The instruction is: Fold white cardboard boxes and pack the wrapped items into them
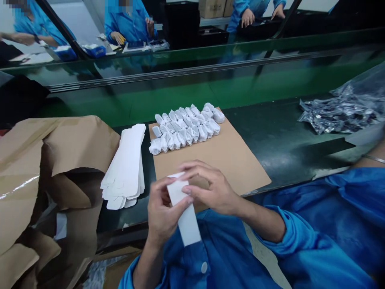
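A slim white carton (188, 224) stands slanted in front of my chest. My left hand (164, 208) wraps round its side, with the thumb lying across the front face. At the carton's upper end, my right hand (210, 186) pinches the top with thumb and fingers. Beyond my hands lies a flat brown cardboard sheet (237, 164). Rows of small white wrapped packets (186, 130) cover its far part. To the left of the sheet is a stack of flat white folded cartons (124, 164).
A large opened cardboard box (81, 148) stands at the left. Clear plastic bags with dark items (337, 114) lie at the right on the dark workbench (270, 128). Past the green conveyor edge (180, 96), several co-workers in blue work; another blue sleeve is close on my right.
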Demonstrator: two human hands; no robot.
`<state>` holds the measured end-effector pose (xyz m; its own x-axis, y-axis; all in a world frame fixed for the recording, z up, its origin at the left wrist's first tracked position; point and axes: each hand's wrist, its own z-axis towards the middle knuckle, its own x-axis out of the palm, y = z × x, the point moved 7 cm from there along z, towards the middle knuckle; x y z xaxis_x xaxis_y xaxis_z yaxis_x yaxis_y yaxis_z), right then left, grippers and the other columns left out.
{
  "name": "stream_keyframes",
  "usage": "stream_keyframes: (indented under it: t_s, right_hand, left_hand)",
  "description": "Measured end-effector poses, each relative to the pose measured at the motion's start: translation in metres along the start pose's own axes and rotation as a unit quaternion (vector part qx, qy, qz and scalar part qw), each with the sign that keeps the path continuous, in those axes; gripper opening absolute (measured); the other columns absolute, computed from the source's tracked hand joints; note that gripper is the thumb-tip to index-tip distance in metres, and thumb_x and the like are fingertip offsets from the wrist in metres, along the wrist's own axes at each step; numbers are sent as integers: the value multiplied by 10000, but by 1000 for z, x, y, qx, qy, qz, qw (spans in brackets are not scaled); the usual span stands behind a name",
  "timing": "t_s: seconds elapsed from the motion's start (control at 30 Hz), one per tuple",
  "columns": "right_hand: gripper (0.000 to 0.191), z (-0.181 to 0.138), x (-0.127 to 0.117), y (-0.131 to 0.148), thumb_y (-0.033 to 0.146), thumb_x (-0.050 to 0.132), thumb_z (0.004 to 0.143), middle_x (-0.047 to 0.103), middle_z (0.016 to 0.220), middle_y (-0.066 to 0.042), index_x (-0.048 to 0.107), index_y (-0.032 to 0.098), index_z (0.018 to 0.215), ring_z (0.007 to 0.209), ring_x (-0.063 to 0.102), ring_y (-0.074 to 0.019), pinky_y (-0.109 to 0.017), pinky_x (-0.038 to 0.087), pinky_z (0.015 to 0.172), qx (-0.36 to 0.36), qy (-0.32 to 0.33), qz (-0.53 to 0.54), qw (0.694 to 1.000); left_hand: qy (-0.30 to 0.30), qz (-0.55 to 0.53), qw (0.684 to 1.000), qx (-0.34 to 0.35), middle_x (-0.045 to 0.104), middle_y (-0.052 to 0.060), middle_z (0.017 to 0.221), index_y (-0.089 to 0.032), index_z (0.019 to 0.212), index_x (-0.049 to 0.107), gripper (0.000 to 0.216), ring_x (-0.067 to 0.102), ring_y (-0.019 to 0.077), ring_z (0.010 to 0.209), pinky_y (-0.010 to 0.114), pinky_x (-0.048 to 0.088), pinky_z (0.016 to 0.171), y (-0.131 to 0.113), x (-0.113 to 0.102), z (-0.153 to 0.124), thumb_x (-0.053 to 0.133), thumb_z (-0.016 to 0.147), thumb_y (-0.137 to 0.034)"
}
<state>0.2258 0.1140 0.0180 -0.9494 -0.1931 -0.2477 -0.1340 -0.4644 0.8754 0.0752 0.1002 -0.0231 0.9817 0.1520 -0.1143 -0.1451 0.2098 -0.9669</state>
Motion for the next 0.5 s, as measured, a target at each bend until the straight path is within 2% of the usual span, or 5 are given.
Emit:
stream_keyframes:
  t_s: [0.13,0.23,0.3,0.4,0.5]
  right_hand:
    - [854,-22,12,-15,447,769,784,527,1419,-162,333,226,1485,1162,613,-295,-469,554,916,56,55,-154,985]
    - [733,-39,17,-26,313,677,869,578,1359,-180,318,175,1493,1147,623,-315,-490,542,927,20,79,-315,946]
    - [618,-41,9,-32,189,584,900,612,1314,-164,348,161,1471,1125,637,-286,-450,548,917,7,94,-352,931]
    - [549,-32,-5,-35,110,596,847,686,1176,-114,486,192,1378,1034,670,-268,-408,550,877,6,203,-344,917]
    - [508,-5,-30,-35,141,774,705,727,1081,-12,656,281,1180,984,684,-214,-296,534,868,39,271,-259,926]
  left_hand:
    - [-201,-78,977,-3,605,-8,1041,-279,1157,339,495,687,161,846,384,595,793,7,-22,21,702,827,-352]
    - [-213,-52,975,34,582,68,1203,-264,1216,322,488,683,203,997,468,550,925,7,-27,31,649,871,-371]
    - [-191,71,973,105,521,118,1347,-263,1289,354,582,587,263,1225,512,459,1048,-5,-29,27,699,834,-376]
    - [-10,309,921,238,520,135,1403,-280,1391,391,790,472,335,1352,521,389,1109,-16,-7,12,799,728,-410]
    - [231,444,829,249,693,106,1169,-280,1347,509,602,687,299,1027,385,547,842,8,25,-3,725,798,-402]
